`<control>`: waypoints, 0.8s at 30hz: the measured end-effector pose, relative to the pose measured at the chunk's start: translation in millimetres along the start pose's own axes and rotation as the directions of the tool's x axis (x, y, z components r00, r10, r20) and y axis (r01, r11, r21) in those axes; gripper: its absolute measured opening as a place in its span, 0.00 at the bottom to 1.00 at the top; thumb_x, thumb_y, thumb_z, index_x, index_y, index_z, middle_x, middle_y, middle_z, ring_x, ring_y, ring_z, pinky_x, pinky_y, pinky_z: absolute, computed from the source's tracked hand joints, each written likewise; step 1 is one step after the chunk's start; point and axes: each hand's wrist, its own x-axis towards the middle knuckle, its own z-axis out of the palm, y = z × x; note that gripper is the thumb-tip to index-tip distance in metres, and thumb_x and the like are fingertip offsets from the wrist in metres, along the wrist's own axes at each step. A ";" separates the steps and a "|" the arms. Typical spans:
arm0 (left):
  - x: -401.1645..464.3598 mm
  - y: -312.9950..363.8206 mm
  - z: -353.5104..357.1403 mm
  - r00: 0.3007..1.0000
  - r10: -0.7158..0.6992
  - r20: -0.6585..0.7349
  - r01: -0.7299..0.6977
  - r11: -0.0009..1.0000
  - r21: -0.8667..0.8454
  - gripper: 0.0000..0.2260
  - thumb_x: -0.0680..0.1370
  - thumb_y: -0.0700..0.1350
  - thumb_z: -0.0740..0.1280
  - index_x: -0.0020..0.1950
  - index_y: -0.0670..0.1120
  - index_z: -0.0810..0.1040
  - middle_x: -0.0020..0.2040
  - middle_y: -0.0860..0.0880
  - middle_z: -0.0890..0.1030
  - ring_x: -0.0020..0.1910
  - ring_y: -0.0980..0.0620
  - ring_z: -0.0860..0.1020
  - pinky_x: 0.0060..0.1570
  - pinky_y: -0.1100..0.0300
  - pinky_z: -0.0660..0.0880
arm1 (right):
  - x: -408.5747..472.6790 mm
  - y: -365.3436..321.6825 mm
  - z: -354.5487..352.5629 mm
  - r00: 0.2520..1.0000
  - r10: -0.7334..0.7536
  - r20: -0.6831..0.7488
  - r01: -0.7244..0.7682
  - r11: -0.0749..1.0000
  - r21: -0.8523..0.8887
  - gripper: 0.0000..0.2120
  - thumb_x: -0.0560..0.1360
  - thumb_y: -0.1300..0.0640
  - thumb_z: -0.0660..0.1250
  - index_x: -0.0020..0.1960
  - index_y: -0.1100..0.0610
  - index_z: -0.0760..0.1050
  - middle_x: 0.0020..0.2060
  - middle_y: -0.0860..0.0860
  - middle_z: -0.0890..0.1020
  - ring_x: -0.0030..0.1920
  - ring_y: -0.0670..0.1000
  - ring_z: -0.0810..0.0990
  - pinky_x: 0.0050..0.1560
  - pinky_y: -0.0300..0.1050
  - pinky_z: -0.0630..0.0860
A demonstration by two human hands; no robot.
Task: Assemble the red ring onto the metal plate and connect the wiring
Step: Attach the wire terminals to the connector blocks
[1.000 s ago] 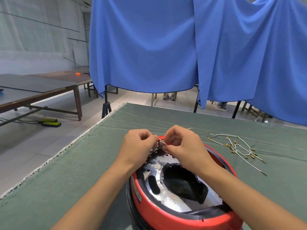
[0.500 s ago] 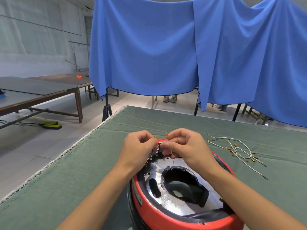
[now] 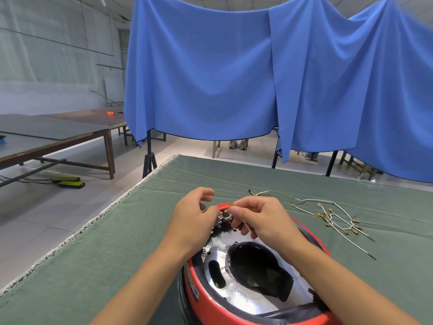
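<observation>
Green felt table (image 3: 117, 242), blue drapes behind. Right hand (image 3: 262, 221) pinches a thin white wire (image 3: 246, 225) over the glossy red ring (image 3: 210, 299) encircling the speckled metal plate (image 3: 234, 299); left hand (image 3: 189, 221), fingers curled, touches the ring's far edge.

You are working over a glossy red ring (image 3: 212, 299) framing a shiny speckled metal plate (image 3: 236, 299), all resting on matt green cloth (image 3: 105, 242).

A red ring (image 3: 210, 301) is seen around a speckled silver metal plate (image 3: 236, 296) with a black insert (image 3: 257, 270). White wires (image 3: 337, 219) tipped in gold are laid on the green-clothed tabletop (image 3: 105, 242). Blue drapery (image 3: 210, 78) is hung behind.
</observation>
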 end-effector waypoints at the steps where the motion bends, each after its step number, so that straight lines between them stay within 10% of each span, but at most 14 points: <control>1: 0.5 -0.8 0.1 0.999 -0.019 0.039 0.018 1.000 0.023 0.13 0.75 0.41 0.66 0.60 0.49 0.77 0.54 0.55 0.79 0.52 0.56 0.77 0.51 0.64 0.71 | -0.7 0.1 0.9 1.000 0.014 0.014 -0.014 1.000 -0.022 0.08 0.76 0.61 0.68 0.39 0.54 0.81 0.27 0.49 0.81 0.25 0.43 0.74 0.25 0.32 0.68; 11: 3.4 -2.7 0.5 0.997 -0.061 0.042 0.059 0.997 0.040 0.16 0.74 0.32 0.61 0.58 0.42 0.82 0.55 0.47 0.83 0.57 0.52 0.79 0.62 0.55 0.73 | 10.2 -14.1 5.9 0.888 0.401 0.223 -0.284 0.862 -0.420 0.13 0.80 0.57 0.62 0.38 0.55 0.77 0.28 0.47 0.79 0.24 0.42 0.76 0.24 0.34 0.71; 24: 4.7 -3.8 0.3 0.998 -0.063 0.015 0.062 0.996 0.056 0.14 0.74 0.33 0.63 0.54 0.43 0.84 0.46 0.52 0.83 0.51 0.53 0.80 0.57 0.60 0.74 | 16.9 1.9 11.1 0.841 0.490 0.231 -0.469 0.872 -0.143 0.11 0.80 0.58 0.61 0.42 0.57 0.79 0.30 0.49 0.77 0.19 0.43 0.71 0.22 0.32 0.68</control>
